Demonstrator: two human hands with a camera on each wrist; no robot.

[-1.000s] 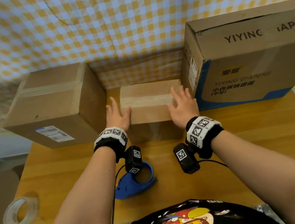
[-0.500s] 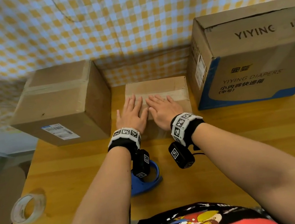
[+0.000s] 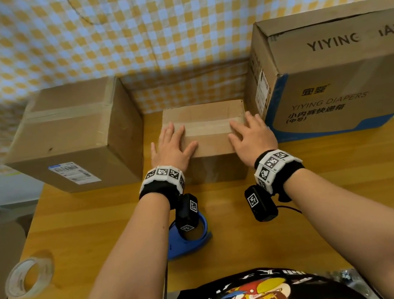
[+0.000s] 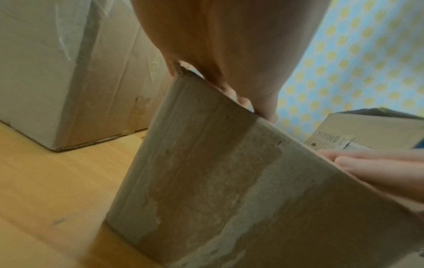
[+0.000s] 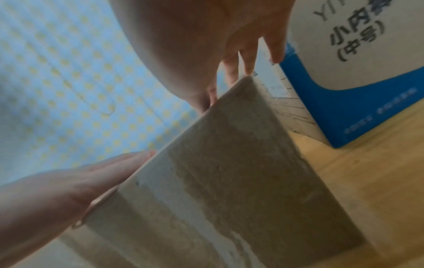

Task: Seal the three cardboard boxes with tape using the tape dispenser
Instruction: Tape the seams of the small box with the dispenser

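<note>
Printed on the large box (image 3: 350, 76) at the desk's right rear corner: "YIYING", "YIYING DIAPERS", "小内裤快递箱 (中号)". Shipping label (image 3: 73, 172) on the left box (image 3: 76, 135): unreadable.

The tape dispenser (image 3: 192, 238) is half hidden behind the left wrist camera; the diaper box (image 3: 349, 66) runs off the right edge.

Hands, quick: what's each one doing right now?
Left hand: open, flat on the small box.
Right hand: open, flat on the same box.
</note>
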